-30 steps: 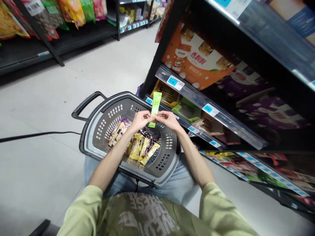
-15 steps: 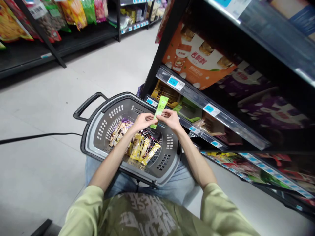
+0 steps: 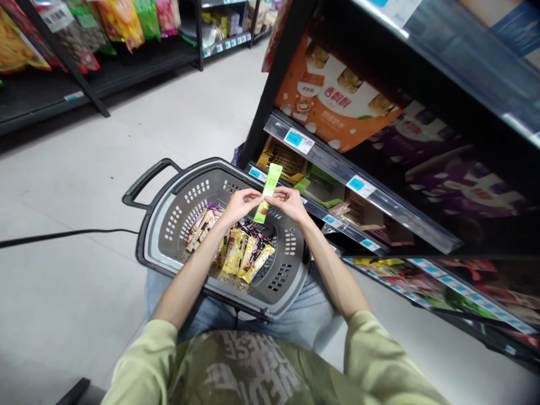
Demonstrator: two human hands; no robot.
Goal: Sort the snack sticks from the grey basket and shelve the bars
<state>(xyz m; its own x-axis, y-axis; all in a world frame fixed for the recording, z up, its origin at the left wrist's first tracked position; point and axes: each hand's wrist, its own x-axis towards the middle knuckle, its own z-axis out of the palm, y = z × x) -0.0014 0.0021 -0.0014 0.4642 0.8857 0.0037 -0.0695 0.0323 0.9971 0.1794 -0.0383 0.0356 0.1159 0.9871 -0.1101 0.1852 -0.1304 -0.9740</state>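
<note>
A slim green stick sachet is held tilted above the far right part of a grey shopping basket. My left hand pinches it from the left and my right hand from the right, their fingertips meeting near its middle. The basket sits on my lap, its black handle sticking out at the far left. Inside lie several yellow stick sachets and, partly behind my left forearm, cream and purple ones. Some dark sachets lie among them.
Close on the right stands a shelf with an orange drink box and, lower down, an open green box. Bagged snacks hang on the far left rack. A black strap runs leftward from the basket over the floor.
The green sachet has shifted slightly left and down and turned, showing a different printed face. Both hands still pinch it. The contents of the basket look unchanged.
</note>
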